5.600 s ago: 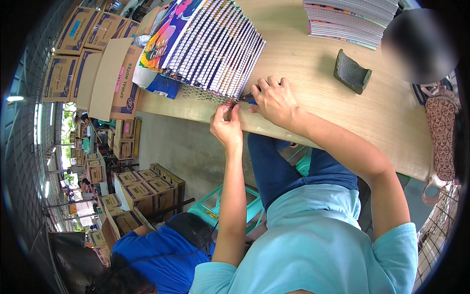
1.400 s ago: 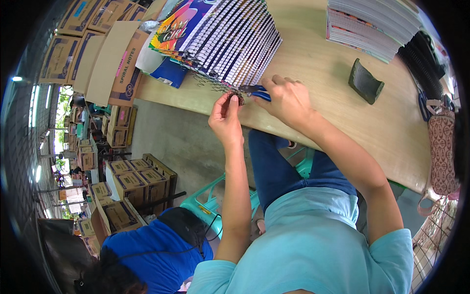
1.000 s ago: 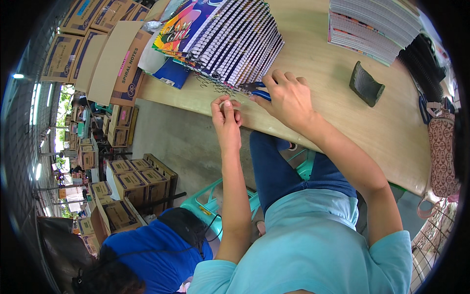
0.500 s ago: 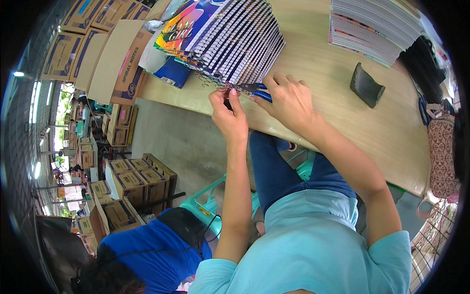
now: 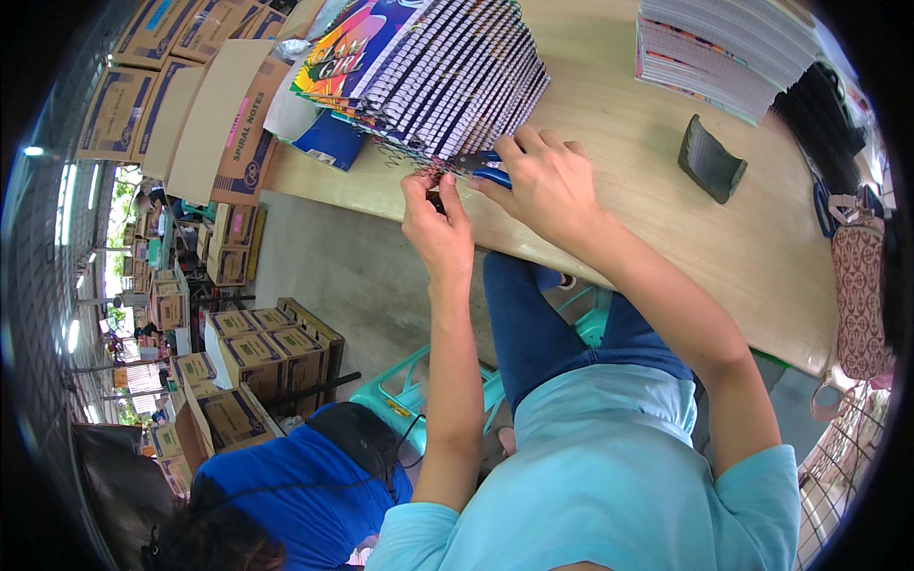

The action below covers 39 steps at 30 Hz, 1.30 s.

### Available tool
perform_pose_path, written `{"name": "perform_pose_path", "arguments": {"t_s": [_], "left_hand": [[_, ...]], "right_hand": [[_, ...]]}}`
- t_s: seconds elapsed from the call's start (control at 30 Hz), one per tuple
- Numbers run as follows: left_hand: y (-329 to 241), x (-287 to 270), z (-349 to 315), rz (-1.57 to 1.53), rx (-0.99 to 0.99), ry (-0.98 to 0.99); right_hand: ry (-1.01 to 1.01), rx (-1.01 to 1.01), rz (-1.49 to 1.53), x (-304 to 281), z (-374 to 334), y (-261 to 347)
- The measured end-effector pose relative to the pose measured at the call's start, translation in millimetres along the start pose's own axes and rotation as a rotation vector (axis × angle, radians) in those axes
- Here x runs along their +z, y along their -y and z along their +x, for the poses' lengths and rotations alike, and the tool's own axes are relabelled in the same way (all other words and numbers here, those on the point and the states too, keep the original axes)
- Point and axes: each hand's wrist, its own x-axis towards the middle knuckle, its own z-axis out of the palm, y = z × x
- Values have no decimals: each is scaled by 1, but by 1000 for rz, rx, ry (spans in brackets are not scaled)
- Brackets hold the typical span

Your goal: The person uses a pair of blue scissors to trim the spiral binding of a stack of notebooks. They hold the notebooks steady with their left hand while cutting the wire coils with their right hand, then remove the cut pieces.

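Observation:
A stack of spiral-bound notebooks point(image 5: 452, 81) with colourful covers stands at the table's near left part, its wire bindings facing me. At the stack's lower corner, my left hand point(image 5: 440, 224) is closed, thumb and fingers pinching the loose end of a spiral wire point(image 5: 395, 155). A small dark thing shows between these fingers, too hidden to name. My right hand point(image 5: 550, 181) is wrapped round blue-handled pliers point(image 5: 492, 177). Their jaws point left and reach the wire ends just above my left fingertips; whether they grip the wire I cannot tell.
On the table point(image 5: 609, 219) lies a dark curved piece point(image 5: 711, 160). Farther right are another notebook stack point(image 5: 724, 57), black combs of wire point(image 5: 824, 128) and a patterned pouch point(image 5: 860, 295). Cartons point(image 5: 252, 124) stand at left. A person in blue point(image 5: 305, 476) sits beside me, near a green stool point(image 5: 405, 390).
Both hands and the pliers have shifted slightly left along the stack's lower edge. The view has moved a little too; both hands keep their grips.

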Motion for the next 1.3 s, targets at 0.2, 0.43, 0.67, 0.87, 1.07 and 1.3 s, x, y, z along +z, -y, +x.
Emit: {"name": "perform_pose_path", "arguments": {"t_s": [0.2, 0.43, 0.67, 0.87, 1.07, 1.3], "left_hand": [[-1, 0, 1, -20, -29, -6], [-4, -7, 3, 8, -46, 57], [-5, -7, 5, -259, -264, 87], [-8, -1, 8, -84, -11, -16], [-2, -6, 3, -227, -353, 54], [-23, -4, 8, -77, -86, -2]], "right_hand": [[199, 41, 92, -3, 5, -3], [46, 67, 14, -9, -4, -3], [72, 44, 22, -4, 1, 1], [125, 70, 97, 1, 3, -2], [79, 88, 62, -14, -2, -4], [-29, 13, 18, -12, 5, 4]]}}
